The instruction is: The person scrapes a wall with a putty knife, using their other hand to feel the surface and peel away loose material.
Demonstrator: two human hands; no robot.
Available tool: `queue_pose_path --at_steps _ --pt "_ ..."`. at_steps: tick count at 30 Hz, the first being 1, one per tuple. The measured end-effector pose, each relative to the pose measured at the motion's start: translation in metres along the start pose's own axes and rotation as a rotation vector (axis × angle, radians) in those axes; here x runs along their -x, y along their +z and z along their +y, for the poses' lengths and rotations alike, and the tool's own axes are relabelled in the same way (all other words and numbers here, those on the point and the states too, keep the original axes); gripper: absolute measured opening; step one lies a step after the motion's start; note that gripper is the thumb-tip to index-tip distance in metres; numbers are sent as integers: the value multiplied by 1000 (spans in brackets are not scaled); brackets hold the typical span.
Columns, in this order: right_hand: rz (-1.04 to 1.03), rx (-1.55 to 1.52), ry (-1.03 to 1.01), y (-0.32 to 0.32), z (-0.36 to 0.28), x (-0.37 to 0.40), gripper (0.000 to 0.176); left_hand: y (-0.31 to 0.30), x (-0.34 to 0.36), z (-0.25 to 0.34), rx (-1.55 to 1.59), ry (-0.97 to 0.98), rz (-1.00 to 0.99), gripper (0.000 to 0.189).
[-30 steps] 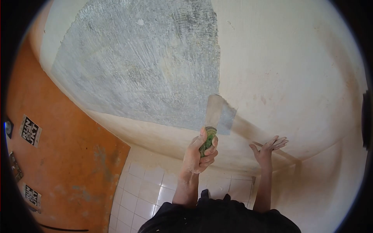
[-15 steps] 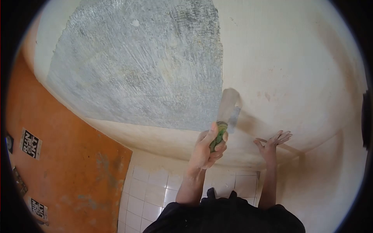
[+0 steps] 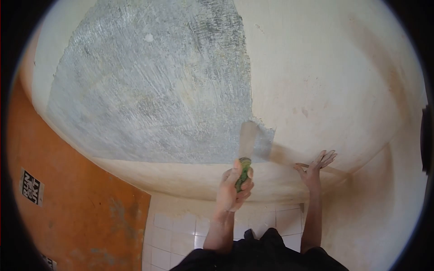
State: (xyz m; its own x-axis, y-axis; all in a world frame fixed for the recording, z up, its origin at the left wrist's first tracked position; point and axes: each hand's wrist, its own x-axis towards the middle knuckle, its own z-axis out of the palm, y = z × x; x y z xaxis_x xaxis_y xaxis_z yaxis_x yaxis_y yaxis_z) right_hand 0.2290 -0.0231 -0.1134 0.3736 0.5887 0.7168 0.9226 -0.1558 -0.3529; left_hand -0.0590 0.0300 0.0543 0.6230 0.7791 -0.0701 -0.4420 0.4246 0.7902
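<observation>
Left hand, grip on apparent scraper.

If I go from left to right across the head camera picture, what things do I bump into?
Black-and-white sticker → big grey patch → green-handled putty knife, gripped by the left hand → open right hand.

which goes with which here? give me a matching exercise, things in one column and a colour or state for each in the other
Things:
1. left hand
2. right hand
3. scraper handle
4. side wall

Colour or state:
a. orange
b. green
c. closed in a grip
d. flat on the cream surface, fingers spread

Pairs: 1-c, 2-d, 3-b, 4-a
</observation>
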Motion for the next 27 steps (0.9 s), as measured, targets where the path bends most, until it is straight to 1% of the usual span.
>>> queue_pose_path --at_steps 5,7,10,11,12,14,15,17,20,21,24,26,27 --pt "33 6 18 2 -9 4 132 -3 4 0 -34 11 -3 48" --pt "35 32 9 -2 -13 0 135 -12 9 -2 37 -30 1 47" --pt "28 6 20 0 -8 2 132 6 -9 2 3 -41 -32 47" --pt "25 16 32 0 -8 4 132 16 -17 6 -46 -48 -108 46" --pt "22 18 37 2 -7 5 130 22 -16 5 -38 -60 -111 46" --pt "26 22 34 1 -7 5 129 30 -15 6 -132 -2 -87 44" --pt "26 25 24 0 -7 5 128 23 -11 2 -134 2 -94 44" --pt "39 20 21 0 -6 2 127 -2 0 -7 20 -65 0 44" --pt "12 35 15 -2 -10 4 131 -2 2 -9 20 -4 9 46" --pt "4 51 27 -1 -10 4 130 1 -1 -6 18 -18 -32 47" --pt "-3 74 42 0 -9 2 131 -5 -2 -10 -36 13 32 48" --pt "-1 82 39 -2 -7 2 131 -6 6 -7 -13 -9 24 48" --pt "38 69 -3 -2 -6 0 128 -4 4 -3 4 -24 3 48"
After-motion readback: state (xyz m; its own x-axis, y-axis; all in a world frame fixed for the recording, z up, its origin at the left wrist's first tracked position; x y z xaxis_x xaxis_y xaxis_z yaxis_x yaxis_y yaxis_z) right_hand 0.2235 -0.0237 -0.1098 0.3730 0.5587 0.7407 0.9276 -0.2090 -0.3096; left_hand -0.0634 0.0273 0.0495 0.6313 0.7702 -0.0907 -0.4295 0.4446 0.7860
